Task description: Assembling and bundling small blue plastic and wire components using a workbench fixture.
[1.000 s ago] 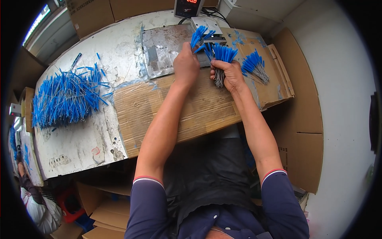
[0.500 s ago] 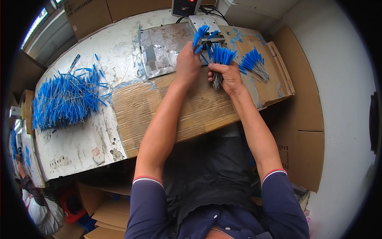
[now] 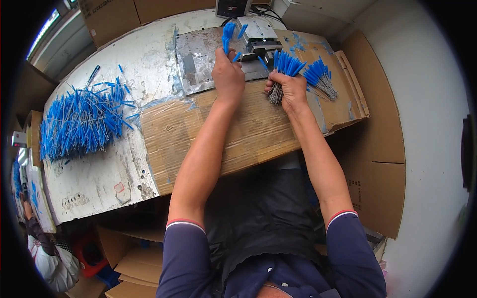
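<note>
White worktop [image 3: 102, 186], blue-tipped pile [image 3: 82, 121] by its left edge. Left hand [image 3: 228, 79] clamped on small bunch [image 3: 228, 35], blue ends poking out toward far edge. Right hand [image 3: 289, 89] clamped round bundle [image 3: 286, 64], blue ends beyond grip, wire ends nearside. Second bundle [image 3: 322, 79] lies beside right hand, toward worktop's right edge.

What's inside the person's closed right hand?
The bare right hand holds a bundle of thin, silvery wire stems with bright blue ends. The blue ends fan out above the fist; wire pokes out below. The hand covers part of the bundle's middle, so that cannot be seen.
</note>
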`<state>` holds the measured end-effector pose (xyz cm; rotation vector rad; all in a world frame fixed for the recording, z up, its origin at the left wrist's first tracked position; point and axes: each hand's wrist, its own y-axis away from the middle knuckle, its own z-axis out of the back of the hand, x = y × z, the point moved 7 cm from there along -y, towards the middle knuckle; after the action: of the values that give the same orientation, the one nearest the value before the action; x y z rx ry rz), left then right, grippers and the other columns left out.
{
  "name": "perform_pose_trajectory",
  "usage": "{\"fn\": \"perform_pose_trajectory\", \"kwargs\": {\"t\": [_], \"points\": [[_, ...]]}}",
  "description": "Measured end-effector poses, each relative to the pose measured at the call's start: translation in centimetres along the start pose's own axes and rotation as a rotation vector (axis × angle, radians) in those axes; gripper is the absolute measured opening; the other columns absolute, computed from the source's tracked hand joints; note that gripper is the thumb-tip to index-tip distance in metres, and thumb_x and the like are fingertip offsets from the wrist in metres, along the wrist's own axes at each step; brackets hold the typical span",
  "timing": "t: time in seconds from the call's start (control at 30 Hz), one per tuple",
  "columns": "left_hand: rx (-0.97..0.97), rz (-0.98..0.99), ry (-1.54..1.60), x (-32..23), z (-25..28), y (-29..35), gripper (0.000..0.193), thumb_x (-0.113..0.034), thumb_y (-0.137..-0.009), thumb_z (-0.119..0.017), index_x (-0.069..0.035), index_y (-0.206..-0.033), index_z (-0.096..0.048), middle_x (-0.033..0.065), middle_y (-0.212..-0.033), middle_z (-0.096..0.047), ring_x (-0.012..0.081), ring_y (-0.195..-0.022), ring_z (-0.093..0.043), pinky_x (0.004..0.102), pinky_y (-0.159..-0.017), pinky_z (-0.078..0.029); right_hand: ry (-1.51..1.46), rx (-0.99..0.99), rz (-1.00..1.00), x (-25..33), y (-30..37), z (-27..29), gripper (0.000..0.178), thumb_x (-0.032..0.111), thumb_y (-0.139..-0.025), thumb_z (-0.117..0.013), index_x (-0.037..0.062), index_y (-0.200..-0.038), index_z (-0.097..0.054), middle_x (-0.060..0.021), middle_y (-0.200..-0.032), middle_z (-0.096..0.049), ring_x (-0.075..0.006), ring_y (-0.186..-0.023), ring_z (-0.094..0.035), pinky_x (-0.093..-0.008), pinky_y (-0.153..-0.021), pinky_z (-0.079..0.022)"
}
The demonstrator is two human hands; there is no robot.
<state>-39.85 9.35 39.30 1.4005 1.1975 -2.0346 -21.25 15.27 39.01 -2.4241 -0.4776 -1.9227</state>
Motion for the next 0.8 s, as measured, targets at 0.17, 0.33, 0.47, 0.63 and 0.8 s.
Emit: {"fn": "perform_pose_trajectory", "kwargs": {"t": [0.17,0.33,0.47,0.63,0.8], "points": [[0.014,0.054,0.037,-0.6,0.0,0.3,0.006,-0.004,-0.100,-0.052,-0.003,-0.106,-0.053,0.0106,-0.086,-0.073,0.0218,-0.075,-0.073,0.0360,-0.063,-0.054,0.018,-0.167,0.063,0.0,-1.5,0.1,0.008,-0.010,-0.078,-0.067,-0.0038,-0.082,-0.063,-0.0115,-0.071,-0.064,-0.0202,-0.055,-0.064,-0.0346,-0.046,-0.056],[-0.028,-0.026,-0.073,-0.9,0.6,0.2,0.005,-0.005,-0.100,-0.052,-0.004,-0.105,-0.053,0.0126,-0.090,-0.075,0.0280,-0.082,-0.074,0.0403,-0.068,-0.055,-0.004,-0.213,0.103,-0.2,-1.2,-0.2,0.008,-0.010,-0.078,-0.067,-0.0044,-0.080,-0.062,-0.0117,-0.069,-0.063,-0.0212,-0.052,-0.064,-0.0357,-0.044,-0.055],[-0.033,-0.037,-0.088,-1.1,0.8,0.3,0.006,-0.004,-0.099,-0.052,-0.005,-0.104,-0.053,0.0135,-0.094,-0.075,0.0351,-0.087,-0.072,0.0444,-0.072,-0.053,-0.012,-0.225,0.145,0.1,-0.8,-0.3,0.007,-0.010,-0.078,-0.067,-0.0047,-0.080,-0.062,-0.0125,-0.069,-0.064,-0.0224,-0.053,-0.065,-0.0362,-0.044,-0.056],[-0.039,-0.046,-0.118,-1.0,0.5,0.3,0.007,-0.004,-0.098,-0.053,-0.005,-0.105,-0.053,0.0149,-0.092,-0.075,0.0386,-0.087,-0.071,0.0465,-0.072,-0.052,0.013,-0.246,0.140,0.0,-1.2,-0.1,0.006,-0.009,-0.077,-0.068,-0.0053,-0.080,-0.063,-0.0132,-0.070,-0.065,-0.0235,-0.054,-0.066,-0.0365,-0.045,-0.058],[0.003,-0.123,-0.311,-1.1,-0.1,0.4,0.010,-0.007,-0.096,-0.055,-0.004,-0.105,-0.054,0.0170,-0.086,-0.068,0.0409,-0.080,-0.065,0.0523,-0.068,-0.047,-0.040,-0.227,0.111,0.0,-1.1,-0.2,0.006,-0.009,-0.078,-0.066,-0.0044,-0.080,-0.063,-0.0116,-0.070,-0.065,-0.0222,-0.051,-0.065,-0.0345,-0.044,-0.057]]}}
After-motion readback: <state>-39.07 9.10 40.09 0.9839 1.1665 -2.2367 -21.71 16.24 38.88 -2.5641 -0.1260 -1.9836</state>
